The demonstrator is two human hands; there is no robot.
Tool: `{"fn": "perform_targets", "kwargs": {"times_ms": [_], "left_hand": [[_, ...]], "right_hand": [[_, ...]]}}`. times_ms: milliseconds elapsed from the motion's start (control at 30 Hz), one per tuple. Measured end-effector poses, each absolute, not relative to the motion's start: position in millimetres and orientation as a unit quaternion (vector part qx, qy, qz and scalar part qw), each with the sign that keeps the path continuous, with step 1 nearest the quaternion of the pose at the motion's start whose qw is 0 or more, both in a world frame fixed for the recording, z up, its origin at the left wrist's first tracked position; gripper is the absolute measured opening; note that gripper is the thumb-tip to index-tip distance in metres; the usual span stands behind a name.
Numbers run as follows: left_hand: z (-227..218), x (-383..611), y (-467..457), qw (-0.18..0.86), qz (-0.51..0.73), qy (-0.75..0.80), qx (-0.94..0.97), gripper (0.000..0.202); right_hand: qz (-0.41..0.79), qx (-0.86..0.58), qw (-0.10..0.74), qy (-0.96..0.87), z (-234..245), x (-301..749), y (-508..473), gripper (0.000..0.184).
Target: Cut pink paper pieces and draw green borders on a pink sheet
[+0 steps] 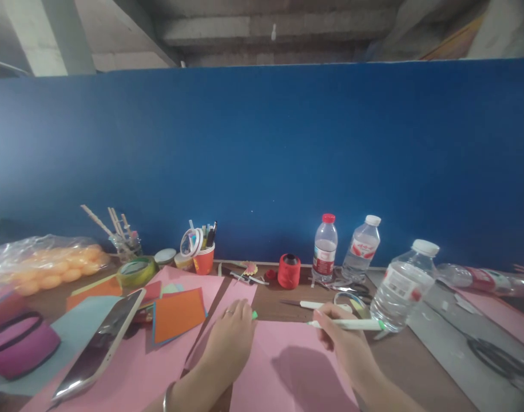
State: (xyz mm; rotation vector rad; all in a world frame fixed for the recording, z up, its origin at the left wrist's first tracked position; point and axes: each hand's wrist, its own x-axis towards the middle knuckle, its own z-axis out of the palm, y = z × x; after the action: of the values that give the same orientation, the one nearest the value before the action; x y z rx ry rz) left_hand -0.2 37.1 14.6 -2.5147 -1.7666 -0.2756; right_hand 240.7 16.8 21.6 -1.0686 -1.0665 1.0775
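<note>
My left hand (231, 337) lies on a pink paper sheet (283, 366), its fingers curled round a small green cap (254, 315) that peeks out at the fingertips. My right hand (341, 337) grips a white marker with green ends (352, 324), held nearly level above the sheet's far right corner. A ring shows on the left hand and a bangle on that wrist.
Three water bottles (325, 247) (362, 247) (401, 286) stand at the back right, a red thread spool (289, 270) beside them. A phone (99, 343), orange card (177, 322), tape roll (137, 270), a cup of pens (203, 252) and a bag of orange balls (43, 263) lie left.
</note>
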Motion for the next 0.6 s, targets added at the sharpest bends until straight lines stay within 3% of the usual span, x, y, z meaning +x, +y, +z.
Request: {"fn": "perform_targets", "kwargs": {"times_ms": [133, 300, 433, 600], "left_hand": [[5, -2, 35, 0.037, -0.062, -0.566, -0.821, 0.036], [9, 11, 16, 0.014, -0.034, -0.476, -0.879, 0.036], [10, 18, 7, 0.0, -0.029, -0.416, -0.909, 0.031], [-5, 17, 7, 0.005, -0.034, -0.403, -0.914, 0.042]], "right_hand": [[0.444, -0.484, 0.543, -0.523, 14, 220, 16, 0.033], [0.488, -0.515, 0.447, -0.545, 15, 208, 36, 0.006], [0.432, -0.534, 0.427, -0.588, 1, 198, 60, 0.016], [0.402, -0.542, 0.421, -0.606, -17, 196, 71, 0.02]]}}
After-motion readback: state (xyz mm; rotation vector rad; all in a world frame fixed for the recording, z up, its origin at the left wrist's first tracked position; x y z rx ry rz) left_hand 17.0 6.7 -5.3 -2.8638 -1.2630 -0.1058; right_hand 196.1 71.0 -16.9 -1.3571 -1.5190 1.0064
